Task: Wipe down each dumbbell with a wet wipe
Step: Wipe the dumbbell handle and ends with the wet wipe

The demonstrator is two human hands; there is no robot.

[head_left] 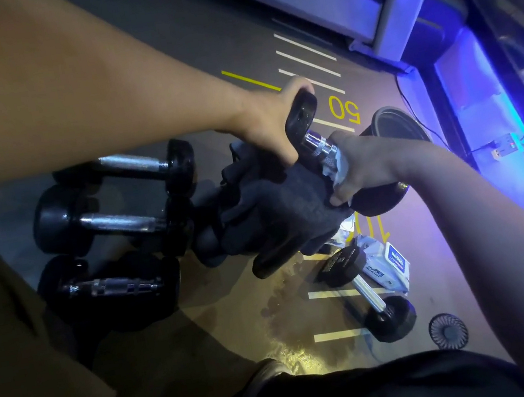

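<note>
I hold one black dumbbell (304, 115) tilted above the floor. My left hand (270, 124) grips its upper head. My right hand (366, 167) is wrapped round the chrome handle with a white wet wipe (338, 166) bunched under the fingers. The lower head (382, 202) shows beneath that hand. Black gloves (274, 217) hang below my left hand and hide part of the dumbbell. Three more dumbbells (101, 221) lie on the floor at the left, and another dumbbell (368, 291) lies at the lower right beside a pack of wet wipes (391, 263).
A dark round bin (397, 123) stands behind the held dumbbell. A small round fan (447, 330) lies on the floor at the lower right. A socket with cables (501, 147) sits by the blue-lit wall. A metal frame (390, 21) runs along the back.
</note>
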